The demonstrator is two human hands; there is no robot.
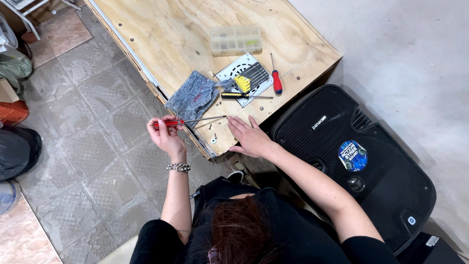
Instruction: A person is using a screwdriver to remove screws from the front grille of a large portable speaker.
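A red-handled screwdriver [188, 121] is being held in the closed fingers of the left hand [166, 134], just off the edge of the plywood table [161, 34]. The right hand [250, 137] is being rested flat and empty on the table, beside small screws [213, 140]. Three screwdrivers are being counted: the held one, a black-and-yellow one [239, 96] and another red one [276, 78]. A grey cloth [193, 96] and a metal grille [246, 73] are lying beyond. Farthest, a clear compartment box [235, 39] is seen, its contents too small to tell. A black speaker [351, 156] is standing against the table.
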